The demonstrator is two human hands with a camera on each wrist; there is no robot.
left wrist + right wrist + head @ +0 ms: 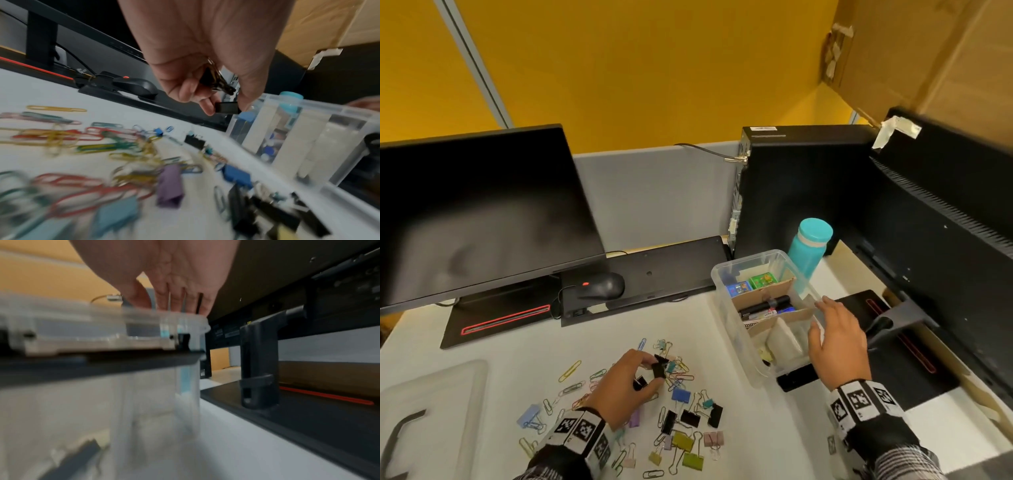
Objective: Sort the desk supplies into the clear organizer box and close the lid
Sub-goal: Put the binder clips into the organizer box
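A: From the head view, where are your hands relative to the organizer box (726, 310)?

B: Your left hand (625, 383) hangs over the heap of paper clips (571, 371) and binder clips (681, 416) on the desk (774, 428), left of the box. Its fingers are curled, and thumb and fingertips pinch a black binder clip (659, 368); a second black clip shows under the palm. Your right hand (837, 346) lies palm down along the box's right rim, fingers straight and spread, gripping nothing.

A: And the box itself?

B: It stands uncovered on the desk, split by cardboard dividers. Markers (767, 306) lie in the middle compartment and small coloured packs in the far one. The lid (431, 397) lies flat on the desk, well to the left of the box.

A: What does your left wrist view add?

B: Your left hand (205, 56) points down, above the desk. Thumb and forefinger pinch one black binder clip (227, 107), and more black clips (216, 78) are tucked against your palm. The box (308, 138) stands just to the right, with the loose clips (92, 146) spread to its left.

A: And the right wrist view?

B: It is blurred. Your right hand (174, 275) reaches forward with straight fingers, whose tips (185, 305) rest on the box's clear rim (144, 316). They curl round nothing.
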